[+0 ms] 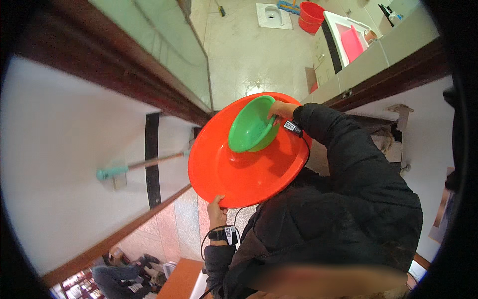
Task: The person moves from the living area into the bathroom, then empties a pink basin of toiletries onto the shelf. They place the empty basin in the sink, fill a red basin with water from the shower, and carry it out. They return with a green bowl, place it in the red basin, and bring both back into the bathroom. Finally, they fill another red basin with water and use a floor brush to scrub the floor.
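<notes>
A large orange-red plastic basin [244,179] is held tilted in front of my body, at a doorway. My left hand [217,210] is closed on its near-left rim, with the thumb over the edge. Inside or just above the far part of this basin is a smaller green basin [255,124], tipped to the left. My right hand [282,111] grips the green basin's right rim, its fingers curled over the edge. Whether the green basin rests on the red one cannot be made out. No contents show clearly in either.
Brown door frame [368,87] and frosted glass door [149,35] flank me. Beyond lie a tiled floor [254,55], squat toilet [274,17], red bucket [311,17], blue mop head [289,7] and sink [333,22] holding a pink basin [352,45]. A teal-ended pole [144,163] leans left.
</notes>
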### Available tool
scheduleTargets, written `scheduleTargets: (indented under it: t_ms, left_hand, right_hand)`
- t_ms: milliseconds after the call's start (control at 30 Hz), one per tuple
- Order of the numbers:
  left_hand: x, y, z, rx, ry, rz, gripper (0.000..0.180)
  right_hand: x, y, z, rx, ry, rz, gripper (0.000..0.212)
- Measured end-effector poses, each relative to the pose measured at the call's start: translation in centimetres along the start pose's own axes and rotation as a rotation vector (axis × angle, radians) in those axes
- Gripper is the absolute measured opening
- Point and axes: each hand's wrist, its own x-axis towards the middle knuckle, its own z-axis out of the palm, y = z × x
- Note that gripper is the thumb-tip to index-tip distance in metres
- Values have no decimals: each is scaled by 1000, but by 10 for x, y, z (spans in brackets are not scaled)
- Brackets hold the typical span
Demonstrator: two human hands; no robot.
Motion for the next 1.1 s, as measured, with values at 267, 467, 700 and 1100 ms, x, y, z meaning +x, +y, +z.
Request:
scheduleTargets:
  t_ms: [267,467,700,1100]
  left_hand:
    - [-25,91,106,129,-126,-62,16]
    - [-15,140,231,196,-65,-52,16]
    - [29,200,329,358,-60,-35,14]
    - [181,315,514,399,-178,-4,16]
  right_hand:
    - [39,-70,-83,-13,101,337,20]
    - [83,-75,-181,134,136,435,21]
    - [119,-87,-215,506,185,468,29]
    - [221,-150,-309,701,240,443,42]
